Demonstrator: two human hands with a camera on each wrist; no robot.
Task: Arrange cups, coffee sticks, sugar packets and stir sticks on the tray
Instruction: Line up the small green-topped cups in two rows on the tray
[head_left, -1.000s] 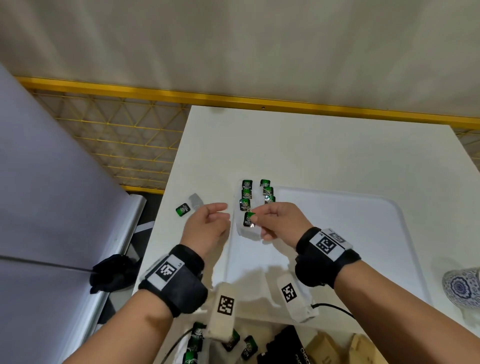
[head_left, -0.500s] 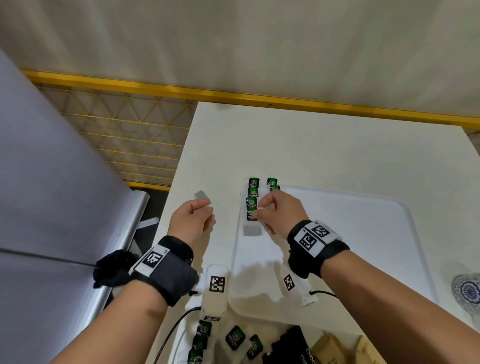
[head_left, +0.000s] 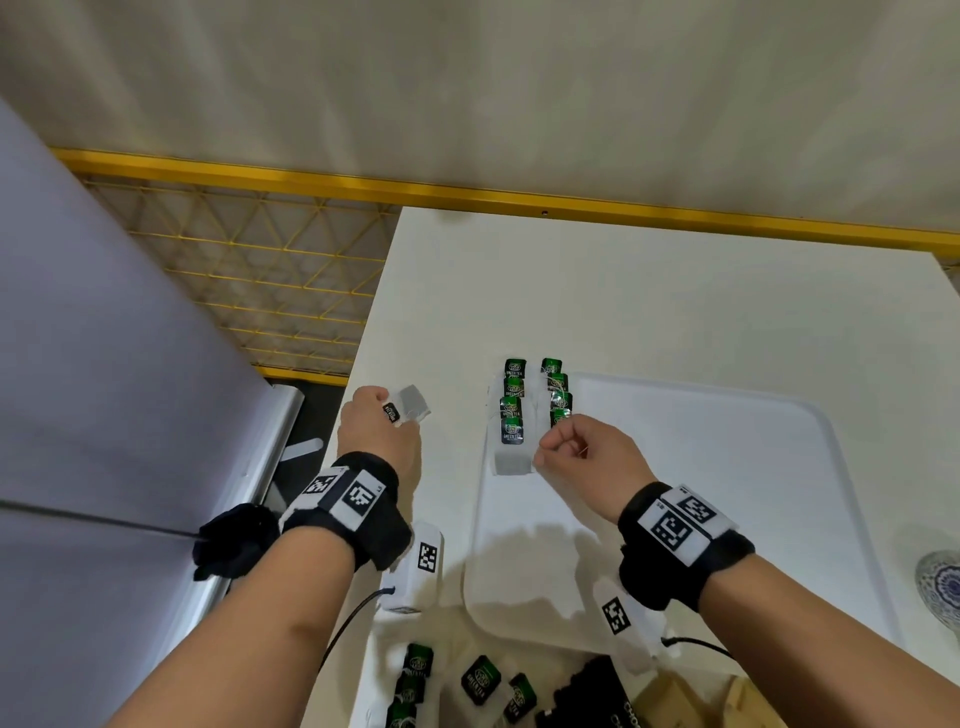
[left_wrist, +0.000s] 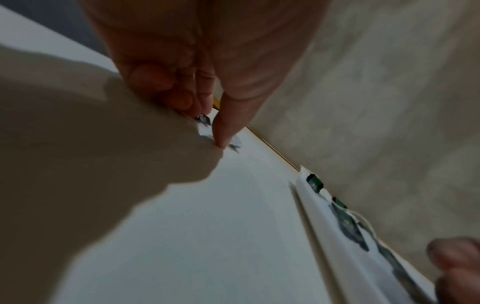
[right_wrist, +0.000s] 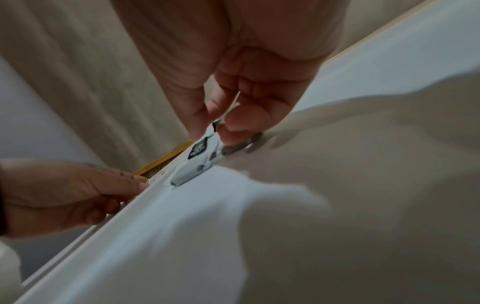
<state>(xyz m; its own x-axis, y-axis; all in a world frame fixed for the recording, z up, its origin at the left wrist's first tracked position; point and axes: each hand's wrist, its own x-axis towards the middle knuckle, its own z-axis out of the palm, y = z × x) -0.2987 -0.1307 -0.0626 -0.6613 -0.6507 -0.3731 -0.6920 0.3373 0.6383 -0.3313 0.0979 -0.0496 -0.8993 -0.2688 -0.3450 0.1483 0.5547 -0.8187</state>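
A white tray (head_left: 727, 493) lies on the white table (head_left: 623, 291). Two short columns of green-tagged tea bags (head_left: 511, 400) fill its far-left corner. My right hand (head_left: 553, 439) hovers at the near end of the right column. Its fingers are curled, and its thumb and fingertip pinch a green tag (right_wrist: 215, 125) there. To the left of the tray, my left hand (head_left: 400, 415) rests on the table and pinches a loose tea bag (head_left: 413, 402) by its dark tag. In the left wrist view that left hand (left_wrist: 207, 127) has its thumb tip down on the table.
More tea bags (head_left: 480, 678), a black box (head_left: 597, 696) and brown packets (head_left: 675, 701) lie at the near edge. A blue-patterned cup (head_left: 940, 587) stands at the far right. A yellow rail (head_left: 467, 192) and mesh run behind the table.
My right hand laid a tea bag at the near end of the left column and shifted to the right column. My left hand reached left and took the loose tea bag.
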